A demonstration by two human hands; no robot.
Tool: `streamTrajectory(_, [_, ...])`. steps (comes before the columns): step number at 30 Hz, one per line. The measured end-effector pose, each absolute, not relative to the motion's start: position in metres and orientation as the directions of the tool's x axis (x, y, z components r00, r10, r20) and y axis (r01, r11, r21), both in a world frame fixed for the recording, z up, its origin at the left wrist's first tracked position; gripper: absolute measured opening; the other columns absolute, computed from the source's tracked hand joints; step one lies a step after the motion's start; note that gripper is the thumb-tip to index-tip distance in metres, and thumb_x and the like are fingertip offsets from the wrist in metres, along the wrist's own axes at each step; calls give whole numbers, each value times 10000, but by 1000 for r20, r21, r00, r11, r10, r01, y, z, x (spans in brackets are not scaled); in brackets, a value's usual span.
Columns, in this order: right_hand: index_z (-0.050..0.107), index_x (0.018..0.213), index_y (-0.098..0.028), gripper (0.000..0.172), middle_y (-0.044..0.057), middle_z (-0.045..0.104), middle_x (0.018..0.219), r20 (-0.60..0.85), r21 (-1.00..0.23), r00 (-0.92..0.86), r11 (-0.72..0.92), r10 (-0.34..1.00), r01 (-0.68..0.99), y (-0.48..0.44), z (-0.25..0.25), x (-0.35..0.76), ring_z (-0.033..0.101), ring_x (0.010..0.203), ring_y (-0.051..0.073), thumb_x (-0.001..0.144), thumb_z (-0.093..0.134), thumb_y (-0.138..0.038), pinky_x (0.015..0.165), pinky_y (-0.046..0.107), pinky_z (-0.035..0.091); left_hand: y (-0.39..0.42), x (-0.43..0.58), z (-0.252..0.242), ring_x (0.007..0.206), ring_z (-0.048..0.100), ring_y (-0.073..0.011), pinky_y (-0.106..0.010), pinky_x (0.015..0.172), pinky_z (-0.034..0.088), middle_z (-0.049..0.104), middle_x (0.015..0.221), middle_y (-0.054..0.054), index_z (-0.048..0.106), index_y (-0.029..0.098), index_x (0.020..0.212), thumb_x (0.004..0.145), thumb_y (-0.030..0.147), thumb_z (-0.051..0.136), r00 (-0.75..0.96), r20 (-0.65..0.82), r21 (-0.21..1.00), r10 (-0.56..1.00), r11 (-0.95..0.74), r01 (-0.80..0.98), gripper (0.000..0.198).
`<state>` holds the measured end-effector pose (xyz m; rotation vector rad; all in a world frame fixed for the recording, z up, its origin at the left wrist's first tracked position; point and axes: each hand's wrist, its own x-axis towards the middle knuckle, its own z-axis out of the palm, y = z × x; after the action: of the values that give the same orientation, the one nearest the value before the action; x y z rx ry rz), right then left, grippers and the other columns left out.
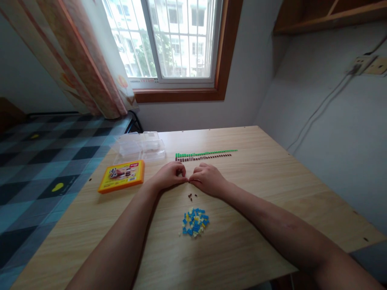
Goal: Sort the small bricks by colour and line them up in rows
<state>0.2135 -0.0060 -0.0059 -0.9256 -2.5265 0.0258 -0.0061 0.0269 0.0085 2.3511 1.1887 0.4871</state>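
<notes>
Brick heap (pixel 195 222), blue and yellow, lies nearest. Just beyond the heap sit loose brown pieces (pixel 191 196). Farther from it, left hand (pixel 169 175) and right hand (pixel 208 178) meet fingertip to fingertip, fingers curled closed; anything pinched is hidden. Farthest beyond the heap run a green row (pixel 205 153) and a brown row (pixel 202 157).

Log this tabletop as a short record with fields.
hands: left hand and right hand curled, fingertips meeting over the table; anything pinched is hidden
nearest: a few loose brown pieces just on the person's side of the hands
pile: blue, yellow and white pieces, nearer the person
rows: green row beside brown row, beyond the hands
left side: orange box, clear case behind it
</notes>
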Motion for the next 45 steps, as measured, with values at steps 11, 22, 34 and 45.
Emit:
streamTrajectory(11, [784,882,-225,135,53,754,875,542,-318,-317,539,778,780,65,6,315,640,838,201,900,658,-272,769,314,448,27,-12,9,730,508,-156,-270,665,409,574,769,-7,613,187,705,736,348,721,545,92,607,833,-480,633,197])
streamTrajectory(22, [811,894,-204,207,49,770,826,381,-507,-106,303,919,807,81,-37,398,652,702,188,835,672,-346,662,289,466,29,-14,7,726,521,-163,-279,666,405,579,759,-4,611,188,711,753,371,704,536,81,637,840,-457,621,210])
streamTrajectory(34, [812,876,-218,236,51,764,849,354,-490,-133,305,926,817,83,-36,395,654,752,193,843,655,-390,678,287,456,28,-13,7,720,512,-160,-271,654,388,575,757,-3,606,183,713,748,377,698,526,80,650,846,-444,616,217])
streamTrajectory(45, [813,865,-218,232,46,753,814,342,-556,-96,284,935,781,81,-36,395,628,714,186,799,679,-396,668,287,448,27,-12,8,706,502,-157,-272,643,381,561,747,0,595,184,708,744,382,699,522,76,662,849,-434,610,226])
